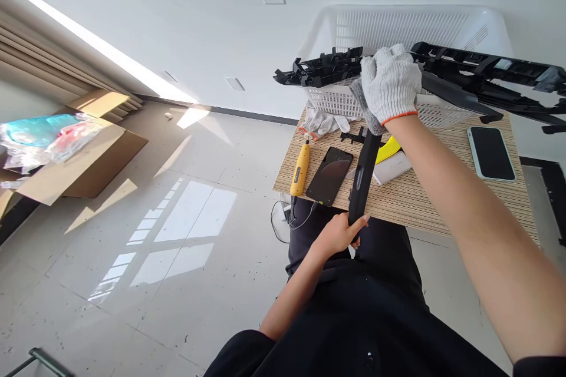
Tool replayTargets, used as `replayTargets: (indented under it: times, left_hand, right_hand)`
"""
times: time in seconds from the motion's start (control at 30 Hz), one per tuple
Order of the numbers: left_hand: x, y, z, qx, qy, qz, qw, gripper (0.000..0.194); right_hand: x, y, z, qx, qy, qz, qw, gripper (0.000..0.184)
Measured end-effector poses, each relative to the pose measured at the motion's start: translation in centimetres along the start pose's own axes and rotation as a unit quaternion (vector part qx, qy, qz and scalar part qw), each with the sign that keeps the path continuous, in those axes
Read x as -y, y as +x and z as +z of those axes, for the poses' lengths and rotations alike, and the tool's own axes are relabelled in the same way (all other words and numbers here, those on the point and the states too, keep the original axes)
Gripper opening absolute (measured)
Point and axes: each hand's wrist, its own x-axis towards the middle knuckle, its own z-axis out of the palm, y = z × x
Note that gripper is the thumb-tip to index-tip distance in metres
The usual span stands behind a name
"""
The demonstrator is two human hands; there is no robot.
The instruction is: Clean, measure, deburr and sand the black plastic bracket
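Observation:
My bare left hand (339, 234) grips the near end of a long black plastic trim piece (364, 172), which slants up over the table's front edge. Higher along it, my right hand (391, 83), in a white knit glove with an orange cuff, is closed on a grey cloth (368, 107) laid against the piece. The trim's far end is hidden under cloth and glove. Around it on the table lie a yellow pen-shaped power tool (300, 169), a black phone (329, 177), a yellow-handled item (388, 149) and a white box (391, 167).
Behind stands a white plastic basket (340, 101) with several black plastic parts (327, 67) jutting over its rim. A glove (322, 122) and a second phone (492, 153) rest on the wood-patterned table (451, 188). Cables hang off the front edge. On the floor at left sits a cardboard box (84, 165).

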Motion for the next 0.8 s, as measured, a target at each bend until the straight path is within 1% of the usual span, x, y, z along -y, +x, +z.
replayTargets:
  times: [0.13,0.23,0.37,0.5,0.7,0.8]
  left_hand:
    - [0.1,0.0,-0.1,0.026,-0.009,0.004,1.0,0.06]
    - [0.1,-0.1,-0.3,0.026,0.01,0.002,1.0,0.059]
    - [0.0,-0.1,-0.8,0.037,0.011,-0.005,0.999,0.061]
    - [0.0,0.1,-1.2,0.056,0.003,-0.003,0.998,0.061]
    - [0.3,0.5,-1.6,0.06,0.014,-0.026,0.998,0.059]
    - [0.5,0.7,-1.9,0.07,0.016,-0.027,0.997,0.057]
  right_hand:
    - [-0.7,-2.6,0.6,-0.01,0.02,-0.062,0.998,0.048]
    - [-1.2,-3.5,0.8,-0.015,0.033,-0.065,0.997,0.044]
    - [-1.0,-3.3,0.8,0.0,-0.004,-0.042,0.999,0.044]
    - [-0.9,-2.9,0.9,-0.014,-0.053,-0.04,0.998,0.044]
    - [-1.3,-2.3,1.4,-0.043,-0.044,-0.046,0.997,0.038]
    - [-1.2,-1.9,1.6,-0.057,-0.045,-0.048,0.996,0.04]
